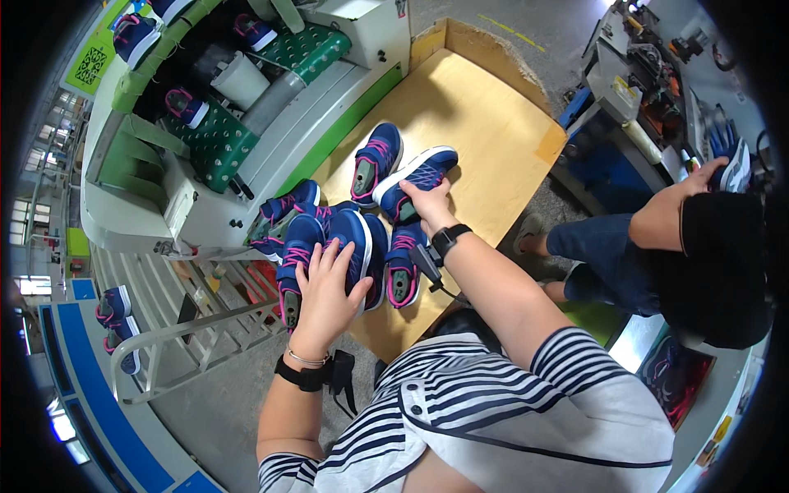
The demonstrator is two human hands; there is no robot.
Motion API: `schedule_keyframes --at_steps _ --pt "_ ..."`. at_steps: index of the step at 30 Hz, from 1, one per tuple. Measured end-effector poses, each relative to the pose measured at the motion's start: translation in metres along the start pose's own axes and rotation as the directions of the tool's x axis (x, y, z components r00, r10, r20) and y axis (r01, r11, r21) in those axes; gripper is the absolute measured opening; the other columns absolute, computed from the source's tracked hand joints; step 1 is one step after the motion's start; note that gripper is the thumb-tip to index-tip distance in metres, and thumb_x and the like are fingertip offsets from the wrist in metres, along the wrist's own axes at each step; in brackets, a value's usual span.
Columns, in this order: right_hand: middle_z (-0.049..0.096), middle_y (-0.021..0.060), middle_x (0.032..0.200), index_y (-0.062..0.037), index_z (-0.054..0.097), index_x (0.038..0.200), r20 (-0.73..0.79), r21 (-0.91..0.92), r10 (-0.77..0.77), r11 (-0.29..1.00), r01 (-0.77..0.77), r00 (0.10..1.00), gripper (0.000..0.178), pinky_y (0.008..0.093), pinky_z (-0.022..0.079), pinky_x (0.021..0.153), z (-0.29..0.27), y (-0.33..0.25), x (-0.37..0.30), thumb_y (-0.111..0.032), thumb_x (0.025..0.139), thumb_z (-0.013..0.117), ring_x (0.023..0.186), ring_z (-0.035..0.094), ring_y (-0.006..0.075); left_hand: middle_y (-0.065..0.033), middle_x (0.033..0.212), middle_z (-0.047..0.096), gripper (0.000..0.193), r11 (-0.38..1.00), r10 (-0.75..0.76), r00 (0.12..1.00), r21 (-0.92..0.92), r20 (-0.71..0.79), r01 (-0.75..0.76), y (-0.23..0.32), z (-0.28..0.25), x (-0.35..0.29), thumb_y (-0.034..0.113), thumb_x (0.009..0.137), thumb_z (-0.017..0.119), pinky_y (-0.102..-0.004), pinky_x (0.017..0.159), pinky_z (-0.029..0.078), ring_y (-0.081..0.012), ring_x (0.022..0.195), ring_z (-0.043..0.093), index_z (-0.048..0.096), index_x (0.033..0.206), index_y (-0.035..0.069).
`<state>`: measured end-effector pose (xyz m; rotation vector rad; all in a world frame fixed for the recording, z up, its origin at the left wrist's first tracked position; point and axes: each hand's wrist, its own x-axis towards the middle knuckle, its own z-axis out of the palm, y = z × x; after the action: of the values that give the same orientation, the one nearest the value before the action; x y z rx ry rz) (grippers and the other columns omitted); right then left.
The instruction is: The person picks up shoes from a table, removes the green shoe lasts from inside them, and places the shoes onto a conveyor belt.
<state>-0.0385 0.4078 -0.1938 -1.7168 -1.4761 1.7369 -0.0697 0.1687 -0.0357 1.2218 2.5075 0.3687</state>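
Observation:
My right hand (433, 207) grips a navy sneaker (417, 175) with a white sole, thumb on its upper and the other fingers partly hidden. The shoe is tilted over the wooden tabletop (485, 123). My left hand (327, 283) lies with fingers spread over a cluster of similar shoes, touching a navy sneaker (352, 234). Pink-trimmed sneakers with grey-green inserts in their openings surround my hands: one sneaker (378, 160) stands beyond the held one, and another sneaker (403, 267) is between my wrists. Several more overlap to the left of my left hand.
A white-and-green machine (304, 123) with perforated green shelves holding sneakers borders the table's left. Cardboard (501, 49) edges the far side. Metal roller rails (205, 329) run at lower left. A co-worker (699, 263) at right holds a shoe beside a cluttered bench (625, 99).

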Motion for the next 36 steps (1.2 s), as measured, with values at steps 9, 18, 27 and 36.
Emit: schedule_keyframes --at_steps 9,18,27,36 --pt "0.064 0.0159 0.121 0.0063 0.047 0.134 0.440 0.444 -0.299 0.892 0.084 0.847 0.062 0.0343 0.056 0.086 -0.025 -0.059 -0.027 -0.016 0.085 0.079 0.102 0.066 0.0194 -0.0221 0.158 0.027 0.101 0.985 0.172 0.974 0.033 -0.149 -0.169 0.039 -0.017 0.093 0.040 0.067 0.087 -0.0651 0.112 0.021 -0.0481 0.145 0.024 0.037 0.152 0.019" --pt "0.033 0.0290 0.145 -0.0067 0.019 0.155 0.333 0.075 -0.277 0.961 0.267 0.901 0.110 0.0421 0.034 0.113 0.079 -0.090 -0.006 -0.038 0.073 0.085 0.134 0.039 0.0368 -0.0074 0.111 0.062 0.058 0.212 -0.509 0.766 -0.919 -0.393 -0.331 -0.060 -0.122 0.175 0.008 0.081 0.075 -0.0304 0.086 0.049 -0.0155 0.097 0.060 0.050 0.133 0.000" --pt "0.042 0.0210 0.144 -0.0027 0.018 0.154 0.169 0.448 -0.241 0.882 0.144 0.956 0.088 0.0380 0.037 0.111 0.069 -0.062 -0.004 -0.007 0.081 0.067 0.129 0.047 0.0307 -0.0111 0.114 0.064 0.054 0.647 -0.662 0.514 -0.762 -0.545 0.024 -0.203 -0.170 0.286 0.022 0.083 0.071 -0.0333 0.093 0.046 -0.0226 0.103 0.059 0.054 0.129 -0.001" --pt "0.053 0.0242 0.138 -0.0029 0.035 0.149 0.347 0.173 -0.922 0.245 0.954 0.174 0.070 0.0373 0.040 0.108 0.113 -0.313 0.020 -0.008 0.084 0.060 0.129 0.052 0.0351 -0.0208 0.155 0.025 0.066 0.866 -0.269 0.782 -0.497 -0.562 -0.059 -0.108 -0.109 0.147 0.026 0.086 0.075 -0.0450 0.116 0.029 -0.0351 0.142 0.032 0.046 0.142 0.007"
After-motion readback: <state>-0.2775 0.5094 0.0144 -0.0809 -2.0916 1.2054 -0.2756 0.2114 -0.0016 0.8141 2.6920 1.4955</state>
